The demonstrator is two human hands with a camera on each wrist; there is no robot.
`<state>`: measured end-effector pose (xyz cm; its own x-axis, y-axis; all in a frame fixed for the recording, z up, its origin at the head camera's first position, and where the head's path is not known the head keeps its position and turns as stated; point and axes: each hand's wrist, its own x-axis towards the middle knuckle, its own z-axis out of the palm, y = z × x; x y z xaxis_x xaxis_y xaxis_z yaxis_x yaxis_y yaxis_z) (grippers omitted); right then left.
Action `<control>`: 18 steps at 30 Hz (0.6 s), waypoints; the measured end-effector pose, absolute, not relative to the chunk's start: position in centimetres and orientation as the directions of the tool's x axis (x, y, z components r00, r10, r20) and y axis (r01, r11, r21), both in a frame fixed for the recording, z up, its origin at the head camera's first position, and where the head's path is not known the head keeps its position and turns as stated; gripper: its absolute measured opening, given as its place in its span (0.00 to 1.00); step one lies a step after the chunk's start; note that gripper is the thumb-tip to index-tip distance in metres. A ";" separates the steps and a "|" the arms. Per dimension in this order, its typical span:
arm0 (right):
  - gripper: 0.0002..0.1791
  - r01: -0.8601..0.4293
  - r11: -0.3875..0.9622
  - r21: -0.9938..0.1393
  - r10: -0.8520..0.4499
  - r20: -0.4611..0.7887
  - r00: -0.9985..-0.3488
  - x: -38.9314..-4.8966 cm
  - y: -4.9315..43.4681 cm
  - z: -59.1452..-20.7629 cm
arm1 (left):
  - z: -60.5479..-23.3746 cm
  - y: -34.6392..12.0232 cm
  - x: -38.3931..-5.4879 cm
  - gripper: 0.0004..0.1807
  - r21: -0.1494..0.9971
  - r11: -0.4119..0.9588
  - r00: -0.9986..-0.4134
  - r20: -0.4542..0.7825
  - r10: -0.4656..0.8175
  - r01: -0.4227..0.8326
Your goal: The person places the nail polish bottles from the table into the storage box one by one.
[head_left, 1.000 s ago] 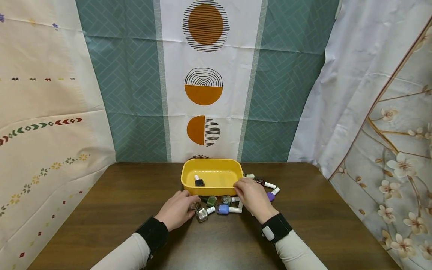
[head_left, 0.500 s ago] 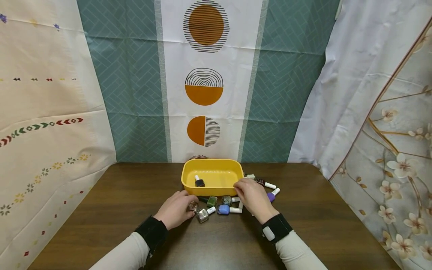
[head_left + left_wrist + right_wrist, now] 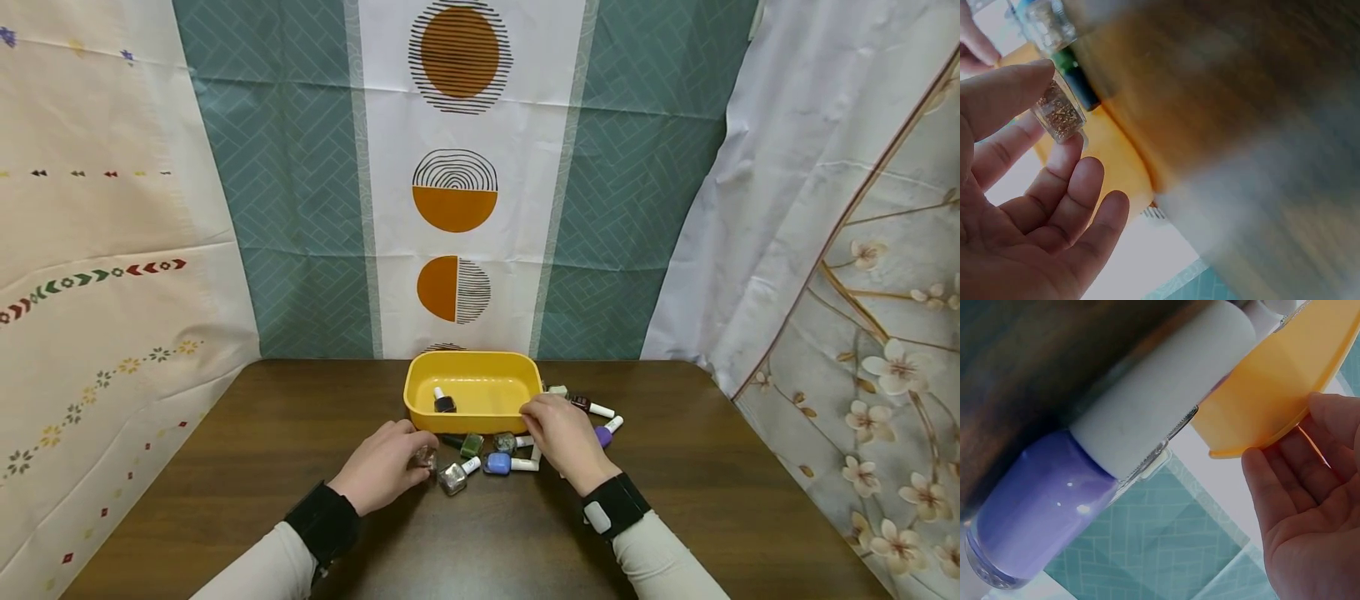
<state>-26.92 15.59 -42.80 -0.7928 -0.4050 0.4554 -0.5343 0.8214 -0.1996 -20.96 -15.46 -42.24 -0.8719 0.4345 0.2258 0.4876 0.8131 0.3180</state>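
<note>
My left hand [image 3: 384, 467] pinches a nail polish bottle with brown-gold glitter [image 3: 1060, 112] between thumb and fingertips; its cap is hidden. The other fingers are loosely bent. Just right of it lies a silver glitter nail polish bottle [image 3: 453, 478] with a white cap. My right hand [image 3: 564, 437] grips the near right rim of a yellow plastic bin [image 3: 1260, 394], thumb on one side and fingers on the other. Inside the bin a dark nail polish bottle [image 3: 445, 404] with a white cap leans at the left.
In front of the bin lie green [image 3: 472, 445], dark glitter [image 3: 505, 442] and blue [image 3: 497, 463] nail polish bottles. Purple [image 3: 603, 435] and dark red [image 3: 580, 403] ones lie right of it, beside my right hand. Patterned cloths hang behind the brown table [image 3: 300, 408].
My left hand has shifted slightly left and toward me, with the glitter bottle now lifted and turned in its fingertips. The right hand has stayed on the bin's rim.
</note>
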 end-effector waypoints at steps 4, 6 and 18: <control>0.07 -0.544 0.815 -0.199 -0.412 0.462 -0.786 -26.9 15.6 -42.9 | -41.5 -15.7 -20.6 0.18 0.294 0.819 -0.867 0.246 0.434 0.493; 0.07 -0.545 0.813 -0.207 -0.410 0.461 -0.787 -26.9 15.6 -42.8 | -41.0 -15.8 -20.4 0.18 0.292 0.819 -0.866 0.249 0.434 0.494; 0.07 -0.545 0.810 -0.216 -0.408 0.461 -0.788 -27.0 15.6 -42.8 | -38.3 -15.2 -20.9 0.20 0.259 0.827 -0.857 0.290 0.426 0.499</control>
<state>-27.03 15.64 -42.82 -0.7881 -0.4078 0.4611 -0.5455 0.8098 -0.2161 -20.86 -15.23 -38.29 -0.8570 0.4258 0.2904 0.4987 0.8271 0.2591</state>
